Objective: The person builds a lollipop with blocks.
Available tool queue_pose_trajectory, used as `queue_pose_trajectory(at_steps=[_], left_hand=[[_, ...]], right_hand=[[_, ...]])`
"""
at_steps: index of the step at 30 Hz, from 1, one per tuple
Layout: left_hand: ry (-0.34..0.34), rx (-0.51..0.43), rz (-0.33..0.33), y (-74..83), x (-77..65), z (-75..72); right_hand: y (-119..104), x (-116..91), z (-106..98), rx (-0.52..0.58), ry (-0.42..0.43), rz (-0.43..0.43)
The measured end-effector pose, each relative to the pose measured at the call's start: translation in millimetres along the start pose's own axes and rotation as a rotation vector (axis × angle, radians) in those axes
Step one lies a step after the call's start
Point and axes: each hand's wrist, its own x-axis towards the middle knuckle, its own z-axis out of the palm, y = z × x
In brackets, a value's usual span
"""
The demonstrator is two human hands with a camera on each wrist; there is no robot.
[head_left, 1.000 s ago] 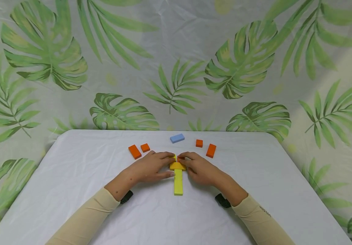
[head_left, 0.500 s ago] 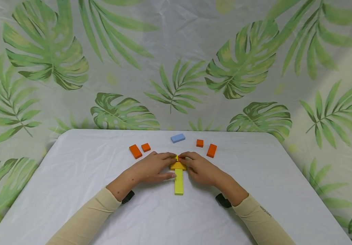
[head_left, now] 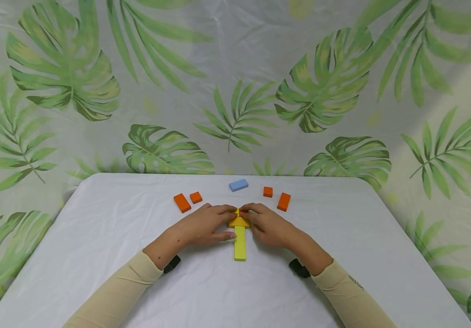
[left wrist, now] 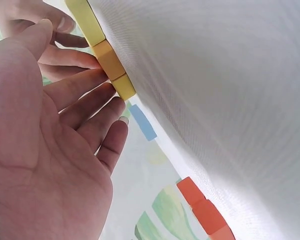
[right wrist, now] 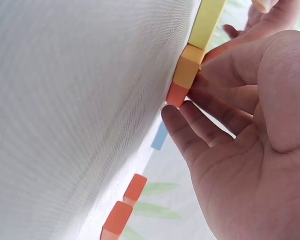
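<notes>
A long yellow-green block (head_left: 240, 246) lies pointing toward the person, its far end against an amber block with slanted sides (head_left: 239, 222). Beyond that sit a small yellow block (left wrist: 125, 87) and a small red-orange block (right wrist: 176, 95), side by side and mostly covered by fingers in the head view. My left hand (head_left: 206, 225) touches the yellow one with extended fingertips, its thumb near the long block. From the other side, my right hand (head_left: 270, 226) rests its fingertips on the red-orange one, thumb close to the amber block. Neither hand wraps round a block.
A blue block (head_left: 238, 185) lies near the table's far edge. Orange blocks flank it: a long one (head_left: 182, 203) and a small one (head_left: 196, 197) at left, a small one (head_left: 267, 192) and a long one (head_left: 283, 202) at right. A leaf-print cloth (head_left: 235, 109) hangs behind.
The small yellow block has shifted slightly right, narrowing the gap to the red-orange one. Both hands stay almost in place, and the other blocks lie as before.
</notes>
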Motion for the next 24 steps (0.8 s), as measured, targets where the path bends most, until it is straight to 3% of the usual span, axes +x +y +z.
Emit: queue_pose_trajectory(at_steps=[24], left_hand=[[-0.01,-0.036,-0.008,0.2,-0.3,-0.5]], right_hand=[[-0.9,0.2,0.1,-0.019,0.025,-0.007]])
